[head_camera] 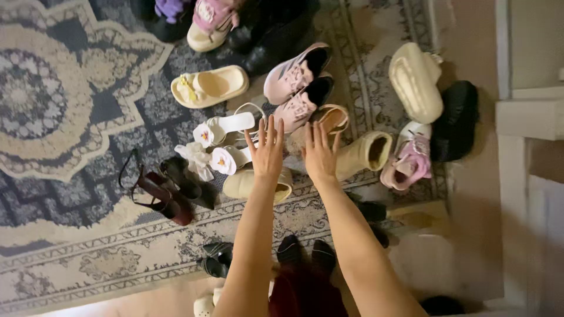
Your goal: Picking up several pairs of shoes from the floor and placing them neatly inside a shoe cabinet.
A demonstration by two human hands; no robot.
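Two open hands stretched out over scattered shoes on a patterned rug.

The left hand [267,154] and right hand [320,155] are held flat, fingers spread and extended, nothing gripped. They are seen just below a pair of pink sneakers [298,88], above a cream slip-on [249,185]. White flowered sandals [220,144] lie beside the left hand, a cream boot [364,154] beside the right. Whether anything is touched cannot be told.

Top edge crops the pink shoe [210,22]; the left hand [267,154] overlaps a cream slipper [241,183].
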